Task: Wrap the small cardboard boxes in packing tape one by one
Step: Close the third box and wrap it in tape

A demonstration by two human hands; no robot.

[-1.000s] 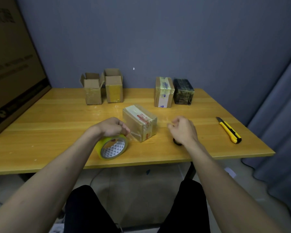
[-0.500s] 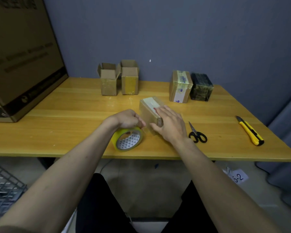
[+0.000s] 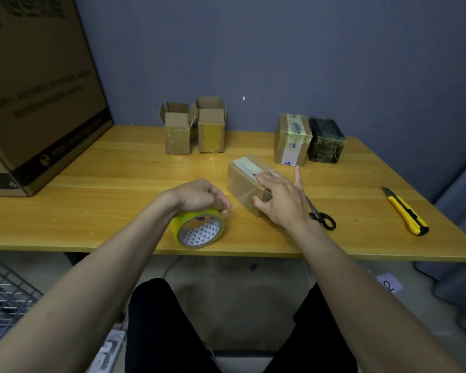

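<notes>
Box in hand: We find the small cardboard box point(image 3: 246, 181) lying on its long side at centre frame on the desk point(image 3: 97, 184), just right of the tape roll and just left of the scissors.
Right hand: Our right hand point(image 3: 279, 199) rests flat on the box's near end with fingers straight and spread, pressing rather than clasping; the thumb lies against the near face.
Left hand: Our left hand point(image 3: 199, 196) is curled over the top of the tape roll point(image 3: 199, 228), grasping it; the roll stands on edge near the desk's front edge, lower centre of the frame.
Tape strip: We cannot tell whether a strip runs from roll to box; a faint sheen shows between them.
Handling, box: We judge it light and fairly stiff, but hollow, so firm pressure could dent a panel. Its glossy taped faces look slippery; we would hold it by opposite short ends or across the edges, where the board is stiffest.
Handling, roll: We judge it rigid; best held through or over the core, so that it can turn.
Other boxes: Two open boxes point(image 3: 194, 127) stand at upper centre, two wrapped boxes point(image 3: 308, 140) to their right.
Tools: Scissors point(image 3: 320, 215) lie just right of our right hand; a yellow utility knife point(image 3: 405, 211) lies well apart at right.
</notes>
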